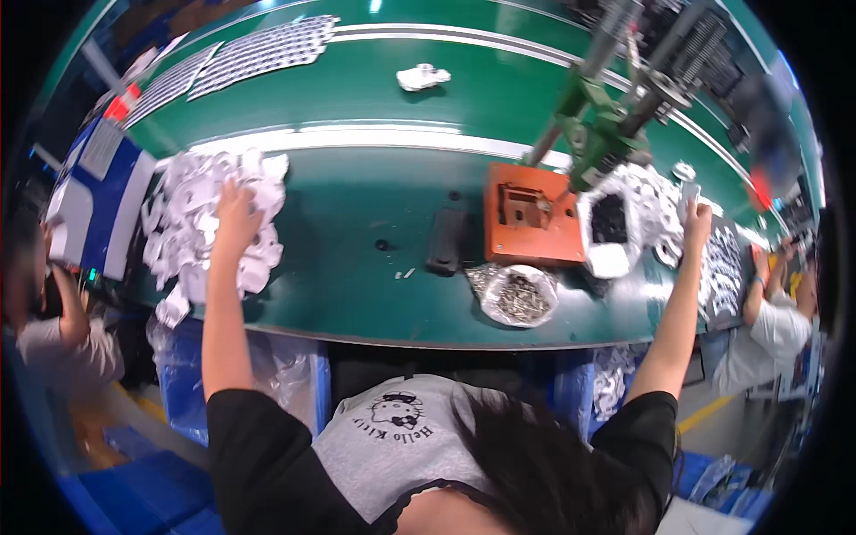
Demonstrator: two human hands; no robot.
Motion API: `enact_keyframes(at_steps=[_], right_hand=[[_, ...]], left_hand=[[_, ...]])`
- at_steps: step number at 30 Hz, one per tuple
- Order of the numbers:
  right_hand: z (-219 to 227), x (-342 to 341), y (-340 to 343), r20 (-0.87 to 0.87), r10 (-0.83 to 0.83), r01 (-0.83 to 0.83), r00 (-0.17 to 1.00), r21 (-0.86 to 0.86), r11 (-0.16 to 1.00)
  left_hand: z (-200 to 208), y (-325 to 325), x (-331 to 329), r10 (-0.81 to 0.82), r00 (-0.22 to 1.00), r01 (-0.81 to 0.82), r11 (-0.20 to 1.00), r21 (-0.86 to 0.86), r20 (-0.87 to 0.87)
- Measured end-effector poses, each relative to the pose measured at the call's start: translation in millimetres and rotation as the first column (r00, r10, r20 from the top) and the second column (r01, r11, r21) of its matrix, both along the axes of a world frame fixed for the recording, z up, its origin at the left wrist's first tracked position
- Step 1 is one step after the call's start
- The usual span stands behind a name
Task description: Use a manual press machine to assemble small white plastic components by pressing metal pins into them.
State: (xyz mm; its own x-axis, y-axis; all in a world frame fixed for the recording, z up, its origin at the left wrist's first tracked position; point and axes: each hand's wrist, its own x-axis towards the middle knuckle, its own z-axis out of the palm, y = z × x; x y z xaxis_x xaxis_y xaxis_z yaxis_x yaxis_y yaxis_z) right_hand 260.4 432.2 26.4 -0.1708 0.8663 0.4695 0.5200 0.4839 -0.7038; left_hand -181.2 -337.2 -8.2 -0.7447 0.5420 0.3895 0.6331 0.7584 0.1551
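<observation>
Green, smooth-topped table [343, 196] spans the view. Toward its right side, a green metal press [596, 143] stands over an orange square base plate [513, 244] carrying a dark metal fixture [524, 207].

Left side: a broad heap of white moulded plastic parts [183, 218], loosely piled. Right of the base plate: a smaller heap of white plastic parts [662, 214], and just beside it an open pale plastic bag [634, 221] with black bits inside. Nearer the front edge, an open clear plastic bag [482, 280] holds small silvery metal pieces [521, 301]. Left of the base plate, apart from it, lies a dark grey oblong block [445, 239].

Left hand [239, 212]: on the left heap, fingers loosely spread; cannot tell whether a part is gripped. Right hand [698, 225]: beside the right heap, fingers folded around a pale grey flat piece [689, 193], which projects above them.

Smallest: a black round bit [382, 244] on bare table, left of the block.
</observation>
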Motion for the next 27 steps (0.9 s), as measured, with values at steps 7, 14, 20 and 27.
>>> enact_keyframes(at_steps=[7,14,20,27], right_hand=[[26.1,21.0,-170.0,-0.899,-0.024,-0.704,0.438,-0.36,0.613],[-26.6,55.0,-275.5,-0.955,-0.267,-0.86,0.129,-0.242,0.449],[-63.4,41.1,-297.4,-0.957,-0.282,-0.828,-0.063,-0.108,0.55],[1.5,-31.5,-369.8,-0.897,0.225,-0.838,0.38,-0.232,0.493]], left_hand=[[20.8,3.8,20.9,-0.07,0.994,0.066,0.996,-0.054,-0.083],[29.7,24.8,21.6,-0.004,0.987,0.005,1.0,-0.007,0.161],[33.2,37.5,30.7,0.078,0.992,-0.091,0.986,0.14,0.098],[-1.0,133.6,93.3,-0.558,0.774,0.166,0.635,0.755,0.299]])
